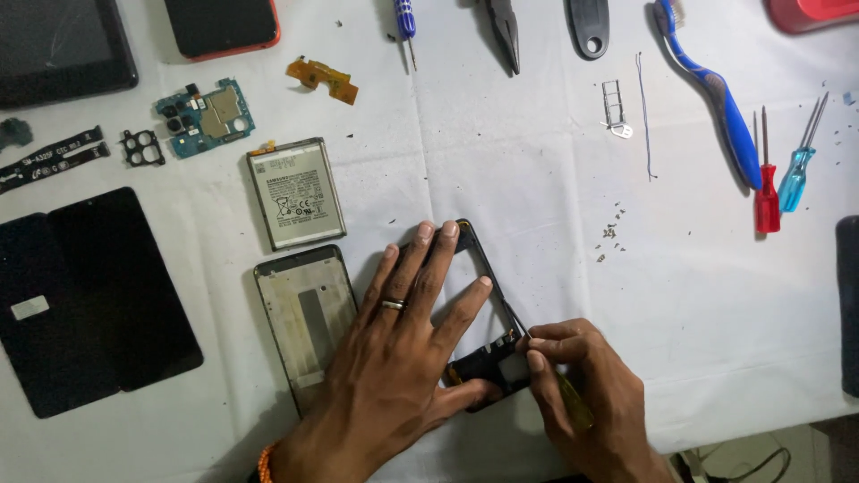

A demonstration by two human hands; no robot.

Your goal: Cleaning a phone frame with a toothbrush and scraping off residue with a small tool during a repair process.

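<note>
Head view shows our left hand point(394, 358) spread flat, pinning the black phone frame point(488, 268) at lower centre of the desk point(698, 295), while our right hand point(582, 394) pinches a small screwdriver point(517, 324), apparently working a frame screw loose.

bare hands, L hand point(394, 358) w/ silver ring point(393, 305), orange wristband point(265, 462)

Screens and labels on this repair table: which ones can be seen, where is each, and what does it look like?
Battery label: centre left, a white rectangle with dark print and symbols, on a silver pack.
Black screen panel: far left, a large dark glossy sheet with a small white sticker.
Tablet screen: top left corner, dark and off.
Phone: top edge, black face with an orange-red rim.
Flat cables: left edge, black strips with small white lettering.
</note>
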